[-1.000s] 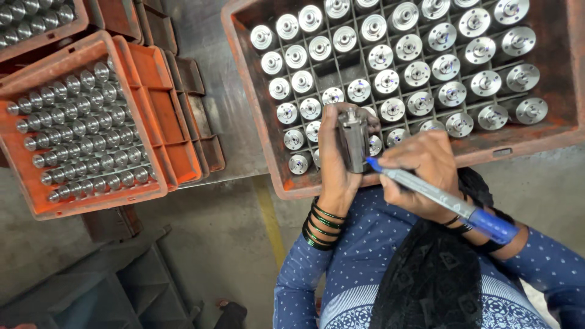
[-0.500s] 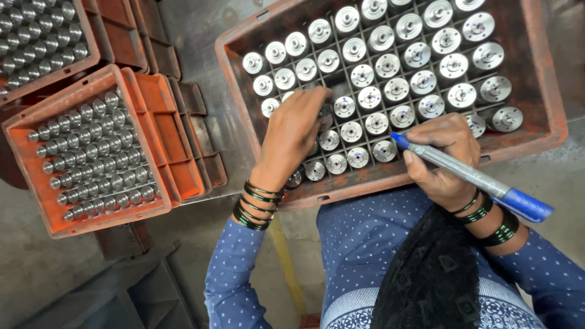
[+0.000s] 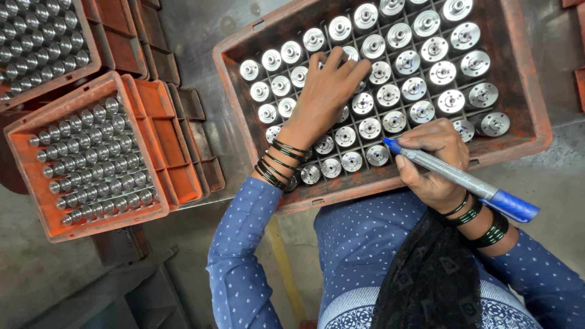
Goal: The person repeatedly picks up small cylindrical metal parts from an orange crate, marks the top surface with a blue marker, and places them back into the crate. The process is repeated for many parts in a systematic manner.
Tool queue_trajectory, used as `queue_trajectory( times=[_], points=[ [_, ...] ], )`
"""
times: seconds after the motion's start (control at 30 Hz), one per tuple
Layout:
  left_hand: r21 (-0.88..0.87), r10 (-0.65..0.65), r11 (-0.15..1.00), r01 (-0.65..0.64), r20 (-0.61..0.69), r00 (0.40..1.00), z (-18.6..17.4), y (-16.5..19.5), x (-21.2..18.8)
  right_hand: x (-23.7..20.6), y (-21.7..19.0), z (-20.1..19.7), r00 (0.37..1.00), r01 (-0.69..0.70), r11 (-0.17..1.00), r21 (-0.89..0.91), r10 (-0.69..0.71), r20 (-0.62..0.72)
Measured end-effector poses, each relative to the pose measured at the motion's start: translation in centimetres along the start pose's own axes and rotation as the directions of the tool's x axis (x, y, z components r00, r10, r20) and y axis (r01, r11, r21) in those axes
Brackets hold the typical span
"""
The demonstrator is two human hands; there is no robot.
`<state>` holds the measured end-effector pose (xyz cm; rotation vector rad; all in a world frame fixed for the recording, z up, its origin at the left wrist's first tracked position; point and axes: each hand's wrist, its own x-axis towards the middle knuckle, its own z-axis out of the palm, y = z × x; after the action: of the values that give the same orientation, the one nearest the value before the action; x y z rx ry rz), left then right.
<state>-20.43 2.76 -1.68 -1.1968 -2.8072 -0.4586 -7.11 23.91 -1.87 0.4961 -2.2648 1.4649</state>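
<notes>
Crate (image 3: 530, 116): large, red-brown, gridded, directly before the person; nearly every cell holds an upright round steel part (image 3: 420, 111), faces up. The parts sit close together, so a nudged one could tilt against its neighbour or jam in its cell.

Second crate (image 3: 152, 201): orange, well to the left, packed with smaller steel pins (image 3: 91, 158); a third like it sits at the top left corner.

Left hand (image 3: 326, 91): fingers half spread, flat across the middle rows of the large crate and touching several parts. It holds nothing that I can see. A part lifted here could slip and dent those beneath.

Right hand (image 3: 429, 161): closed around a blue marker (image 3: 463, 180), at the crate's near edge.

Marker tip: uncapped, just beside a part (image 3: 378, 155) in the front row. The risk, as I judge it, is a smeared or stray mark, or one part passed over or marked twice among so many alike.
</notes>
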Motion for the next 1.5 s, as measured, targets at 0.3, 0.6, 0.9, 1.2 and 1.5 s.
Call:
queue_trajectory(
  times=[0.3,0.6,0.9,1.2,1.5],
  points=[
    [-0.583,-0.409,0.799,0.144,-0.353,0.841,-11.4,5.4,-6.4,0.0,0.1,-0.3,1.0,-0.026,0.999,0.031,0.027,-0.016],
    [-0.824,-0.667,-0.516,-0.234,0.216,0.713,1.2,9.6,-7.2,-0.8,0.7,-0.1,0.997,-0.052,0.999,0.017,0.051,0.053],
    [-0.748,-0.68,-0.616,-0.246,0.347,0.646,4.1,10.6,-7.9,-1.5,-1.8,0.8,0.984,0.012,1.0,0.016,-0.015,0.18],
    [-0.792,-0.7,-0.565,-0.231,0.311,0.643,3.5,10.7,-7.9,0.2,-4.0,2.0,0.983,0.097,0.995,-0.029,-0.091,0.158],
    [-0.75,-0.697,-0.618,-0.235,0.385,0.604,4.2,10.6,-7.6,-0.5,-2.6,2.0,0.99,0.085,0.995,-0.048,-0.079,0.116]
  ],
)
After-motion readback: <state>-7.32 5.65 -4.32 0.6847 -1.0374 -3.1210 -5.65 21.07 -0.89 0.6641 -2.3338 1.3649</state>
